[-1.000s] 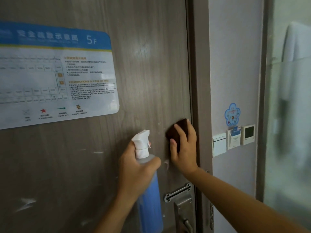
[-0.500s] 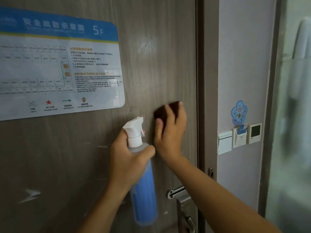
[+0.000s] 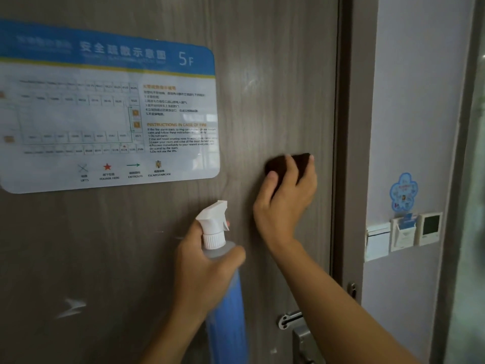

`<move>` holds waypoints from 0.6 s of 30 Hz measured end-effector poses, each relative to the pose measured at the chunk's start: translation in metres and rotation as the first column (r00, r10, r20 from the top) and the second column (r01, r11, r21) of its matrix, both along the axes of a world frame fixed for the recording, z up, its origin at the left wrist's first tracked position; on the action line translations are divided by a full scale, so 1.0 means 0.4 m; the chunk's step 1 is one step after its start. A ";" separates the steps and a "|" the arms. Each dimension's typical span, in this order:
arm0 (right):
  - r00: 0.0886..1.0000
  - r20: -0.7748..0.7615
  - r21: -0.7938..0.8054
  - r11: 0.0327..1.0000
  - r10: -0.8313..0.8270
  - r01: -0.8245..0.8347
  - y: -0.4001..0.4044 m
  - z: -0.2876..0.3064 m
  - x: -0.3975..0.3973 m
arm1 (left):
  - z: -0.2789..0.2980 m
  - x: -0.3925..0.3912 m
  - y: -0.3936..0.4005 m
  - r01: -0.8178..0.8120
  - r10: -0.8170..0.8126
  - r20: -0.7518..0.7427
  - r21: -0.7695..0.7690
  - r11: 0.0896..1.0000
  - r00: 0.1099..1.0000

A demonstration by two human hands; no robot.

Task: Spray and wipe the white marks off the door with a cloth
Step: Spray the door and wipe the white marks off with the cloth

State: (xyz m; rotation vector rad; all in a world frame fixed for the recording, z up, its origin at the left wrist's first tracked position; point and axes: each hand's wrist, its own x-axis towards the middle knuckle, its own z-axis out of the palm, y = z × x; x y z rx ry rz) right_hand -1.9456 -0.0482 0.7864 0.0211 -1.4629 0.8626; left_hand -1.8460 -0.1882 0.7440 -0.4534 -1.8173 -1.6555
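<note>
**Brown cloth pressed to a marked door, spray bottle held below**

Grey-brown wood-grain laminate covers the closed door (image 3: 275,74), and a small dark brown folded cloth (image 3: 283,166) is pressed flat against it by the right hand (image 3: 284,203), whose fingers are spread and lightly bent over the cloth's top edge and sides, close to the door's right edge. One clear plastic spray bottle with blue liquid and a white trigger head (image 3: 217,258) is gripped round the neck by the left hand (image 3: 204,274), fingers and thumb curled about it, nozzle pointing right, just below and left of the cloth.

One blue-and-white laminated evacuation plan (image 3: 110,109) is fixed to the door at upper left. "5F" is legible in its blue header beside Chinese characters; lower down, "INSTRUCTIONS IN CASE OF FIRE", "Do not panic", "Do not use the lifts" and "ESCAPESTAIRCASE" can be read.

Several white marks (image 3: 72,307) are seen on the door: a streaked one at lower left, fainter ones between the plan and the bottle, and a pale smear high up. Three white wall panels (image 3: 402,235) are mounted on the right-hand wall under one blue flower-shaped sticker (image 3: 403,191). One metal door handle plate (image 3: 301,337) is partly seen at the bottom.

Compared with a second ago, the cloth has been carried up the door, well above the handle plate.
</note>
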 end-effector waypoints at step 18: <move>0.991 -0.082 0.604 0.797 0.101 -0.031 0.180 0.126 -0.019 | 0.002 0.001 0.010 -0.052 0.051 0.016 0.057 0.997 0.999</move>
